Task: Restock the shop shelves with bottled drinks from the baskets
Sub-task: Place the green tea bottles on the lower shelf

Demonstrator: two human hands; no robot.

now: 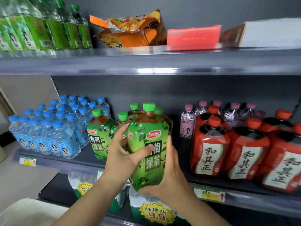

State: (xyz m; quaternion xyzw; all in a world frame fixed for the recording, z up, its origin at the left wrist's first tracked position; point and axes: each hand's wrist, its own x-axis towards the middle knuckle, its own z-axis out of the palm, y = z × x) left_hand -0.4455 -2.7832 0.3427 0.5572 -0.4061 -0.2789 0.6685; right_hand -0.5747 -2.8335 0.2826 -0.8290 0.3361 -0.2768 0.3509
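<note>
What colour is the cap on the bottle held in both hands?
Green cap on the held bottle; head view.

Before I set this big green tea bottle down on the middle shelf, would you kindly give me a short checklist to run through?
1. Grip: left hand wraps the side of the large green-labelled tea bottle, right hand cups its base: ok.
2. Its green screw cap is on: ok; tightness: cannot tell.
3. Right product row: shelved green tea bottles carry the same label: ok.
4. Free spot on the dark middle shelf beside the small purple-capped bottle: partly hidden by the held bottle: cannot tell.
5. Headroom under the upper grey shelf: ok.
6. Label faces front: ok.
</note>
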